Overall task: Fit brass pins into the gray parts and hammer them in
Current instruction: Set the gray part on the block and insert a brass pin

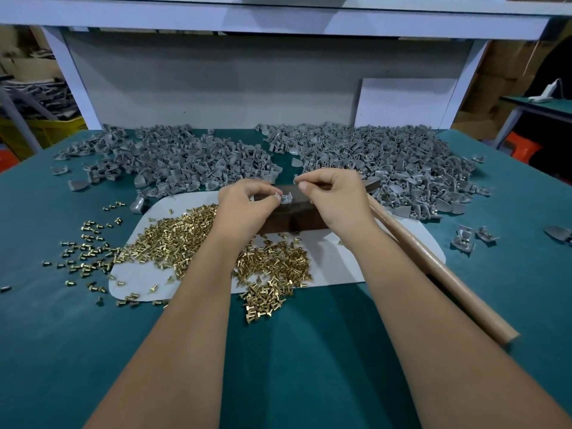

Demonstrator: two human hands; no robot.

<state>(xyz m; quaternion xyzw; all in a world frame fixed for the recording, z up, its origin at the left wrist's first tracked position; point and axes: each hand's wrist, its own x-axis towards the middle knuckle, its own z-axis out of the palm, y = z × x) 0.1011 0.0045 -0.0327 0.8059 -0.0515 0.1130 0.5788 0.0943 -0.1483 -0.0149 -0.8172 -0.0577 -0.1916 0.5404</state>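
A small gray part [285, 198] sits on top of a dark brown block [297, 216] at the middle of the table. My left hand [247, 202] pinches the part's left side between thumb and fingers. My right hand [334, 196] hovers just right of the part, fingers curled. Its thumb and forefinger pinch together over the part as on a brass pin, which the fingertips hide. A heap of loose brass pins [198, 233] lies on a white sheet [340, 267] under my forearms. A hammer [439, 267] with a wooden handle lies under my right wrist.
Two big heaps of gray parts [192, 159] [387, 159] fill the back of the green table [278, 366]. Stray pins [83, 252] lie on the left, and a few gray parts [464, 238] on the right. A white shelf frame [278, 23] stands behind.
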